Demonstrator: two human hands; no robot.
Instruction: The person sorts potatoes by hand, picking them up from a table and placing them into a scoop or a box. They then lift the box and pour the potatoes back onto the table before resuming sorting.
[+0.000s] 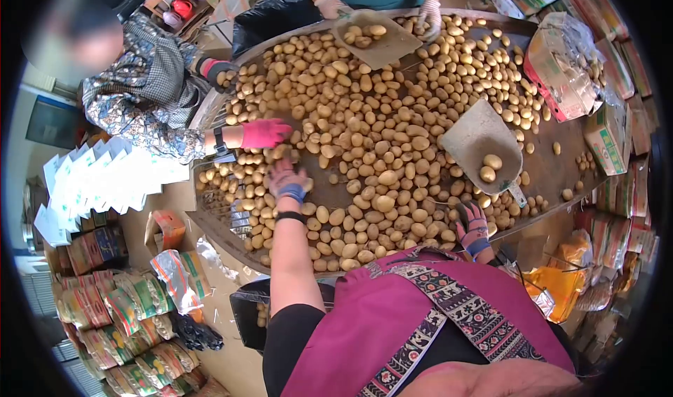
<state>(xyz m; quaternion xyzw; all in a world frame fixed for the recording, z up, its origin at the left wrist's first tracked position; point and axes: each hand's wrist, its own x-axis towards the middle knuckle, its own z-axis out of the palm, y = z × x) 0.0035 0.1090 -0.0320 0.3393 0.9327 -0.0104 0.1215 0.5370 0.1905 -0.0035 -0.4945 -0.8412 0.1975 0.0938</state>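
A big heap of potatoes (378,180) covers a wide sorting table (329,190). My left hand (286,178), in a pink and blue-grey glove, reaches over the potatoes left of centre, its fingers spread. Close above it is a co-worker's pink-gloved hand (266,133). At the near right side of the heap, my right hand (473,227) rests against the potatoes in a striped pink and dark glove, fingers stretched out. A metal scoop (466,134) lies on the heap above my right hand, with two or so potatoes in it.
Across the table, a person in white gloves is at a second scoop (392,50) with potatoes. Another person's dark-gloved hand (219,72) is at the left edge. A red and white carton (554,81) stands on the table's right. Stacked boxes (130,302) line the lower left floor.
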